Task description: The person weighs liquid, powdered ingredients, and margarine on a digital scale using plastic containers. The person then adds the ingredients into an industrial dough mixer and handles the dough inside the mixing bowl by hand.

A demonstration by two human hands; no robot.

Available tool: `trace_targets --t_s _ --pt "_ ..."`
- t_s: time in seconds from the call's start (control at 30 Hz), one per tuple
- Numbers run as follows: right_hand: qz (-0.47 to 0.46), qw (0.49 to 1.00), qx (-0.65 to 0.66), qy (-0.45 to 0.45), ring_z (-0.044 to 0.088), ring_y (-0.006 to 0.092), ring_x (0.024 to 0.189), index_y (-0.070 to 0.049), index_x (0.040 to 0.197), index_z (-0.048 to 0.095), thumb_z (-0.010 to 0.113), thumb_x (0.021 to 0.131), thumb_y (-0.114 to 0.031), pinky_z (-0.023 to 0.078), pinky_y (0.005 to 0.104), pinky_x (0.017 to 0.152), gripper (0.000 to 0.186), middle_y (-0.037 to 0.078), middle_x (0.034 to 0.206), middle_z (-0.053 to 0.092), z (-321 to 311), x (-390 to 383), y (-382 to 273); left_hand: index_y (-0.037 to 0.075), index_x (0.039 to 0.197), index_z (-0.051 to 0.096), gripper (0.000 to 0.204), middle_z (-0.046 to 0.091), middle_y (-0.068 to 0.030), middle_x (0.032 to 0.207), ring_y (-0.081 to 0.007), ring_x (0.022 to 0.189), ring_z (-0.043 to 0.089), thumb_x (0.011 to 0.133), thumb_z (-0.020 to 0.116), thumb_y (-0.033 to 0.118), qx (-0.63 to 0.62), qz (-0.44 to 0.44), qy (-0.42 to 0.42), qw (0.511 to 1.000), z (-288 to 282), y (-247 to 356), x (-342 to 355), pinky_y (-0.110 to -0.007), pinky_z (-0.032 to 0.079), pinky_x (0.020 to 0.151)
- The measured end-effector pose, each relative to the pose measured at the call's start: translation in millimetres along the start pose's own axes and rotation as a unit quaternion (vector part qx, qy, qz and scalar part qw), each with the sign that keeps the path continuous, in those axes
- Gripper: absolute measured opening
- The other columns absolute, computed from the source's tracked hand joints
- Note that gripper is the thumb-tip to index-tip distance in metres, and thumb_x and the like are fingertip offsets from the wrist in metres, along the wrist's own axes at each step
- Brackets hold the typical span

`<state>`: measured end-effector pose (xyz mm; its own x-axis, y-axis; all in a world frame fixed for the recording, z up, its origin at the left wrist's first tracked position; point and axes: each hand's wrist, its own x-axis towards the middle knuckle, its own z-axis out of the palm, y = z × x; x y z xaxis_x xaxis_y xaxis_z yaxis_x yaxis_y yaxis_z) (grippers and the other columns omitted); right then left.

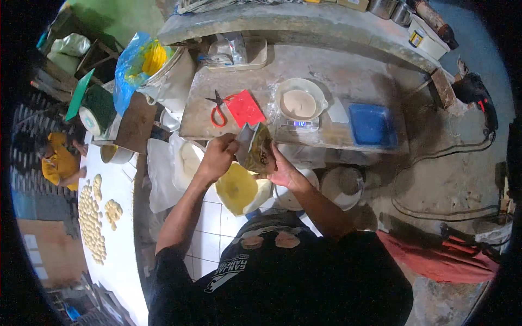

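A gold and dark foil pouch (261, 151) with a silvery inside edge is held up between my hands at the table's near edge. My left hand (219, 156) pinches its left edge, fingers closed. On the pouch's other side, my right hand (284, 169) grips it with the thumb along the edge. Below the pouch is a yellow-lined tub (237, 187). Just beyond my hands, a white bowl (300, 87) of pale brown powder rests on a digital scale (298, 125) with a lit display. Orange-handled scissors (218, 115) lie beside a red flat packet (246, 108).
A white card (338, 111) and a blue tray (373, 125) lie right of the scale. Lidded buckets (342, 187) stand under the table's edge. At left, dough pieces (91, 223) cover a white table (122, 239), where a person in yellow (58, 163) works. A cable (429, 214) trails right.
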<state>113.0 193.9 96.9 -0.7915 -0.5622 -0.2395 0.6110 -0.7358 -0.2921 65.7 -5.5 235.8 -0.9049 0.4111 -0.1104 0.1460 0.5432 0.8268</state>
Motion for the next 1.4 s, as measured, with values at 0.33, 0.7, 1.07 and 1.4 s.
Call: trace_targets --t_s 0.33,0.7,1.07,1.4 --pt "-0.066 0.876 -0.465 0.108 0.059 0.0091 0.068 -0.002 0.102 0.065 0.062 0.090 -0.021 0.047 0.0251 0.054 0.023 0.001 0.079 0.064 -12.5 -32.6 -24.4 -0.009 0.118 0.055 0.033 0.061 -0.0110 0.096 -0.0154 0.083 0.059 0.093 0.048 0.012 -0.110 0.003 0.108 0.988 -16.0 2.4 34.6 -0.032 0.053 0.072" --pt "-0.139 0.744 -0.648 0.085 0.062 0.0115 0.072 -0.001 0.094 0.068 0.064 0.087 -0.017 0.050 0.0278 0.067 0.017 0.006 0.081 0.068 -17.8 -72.8 -41.8 -0.003 0.106 0.060 0.024 0.062 -0.0069 0.094 -0.0136 0.086 0.059 0.096 0.046 0.013 -0.147 -0.030 0.113 0.982 -14.6 -15.3 46.9 -0.031 0.054 0.076" --pt "-0.304 0.447 -0.805 0.245 0.066 0.0354 0.084 -0.003 0.098 0.068 0.060 0.085 -0.015 0.051 0.0406 0.074 0.019 0.019 0.093 0.067 44.9 -33.1 -208.1 -0.009 0.112 0.057 0.030 0.064 -0.0142 0.093 -0.0202 0.085 0.063 0.093 0.047 0.013 -0.172 -0.012 0.132 0.976 -18.2 -16.5 47.6 -0.033 0.055 0.073" --pt "-0.313 0.483 -0.776 0.259 0.065 0.0342 0.085 -0.005 0.101 0.065 0.061 0.088 -0.019 0.051 0.0373 0.074 0.020 0.019 0.095 0.066 76.2 -39.3 -157.2 -0.010 0.092 0.060 0.026 0.065 -0.0206 0.083 -0.0244 0.073 0.067 0.090 0.049 0.015 -0.177 -0.031 0.138 0.974 -26.0 27.8 137.9 -0.038 0.053 0.068"
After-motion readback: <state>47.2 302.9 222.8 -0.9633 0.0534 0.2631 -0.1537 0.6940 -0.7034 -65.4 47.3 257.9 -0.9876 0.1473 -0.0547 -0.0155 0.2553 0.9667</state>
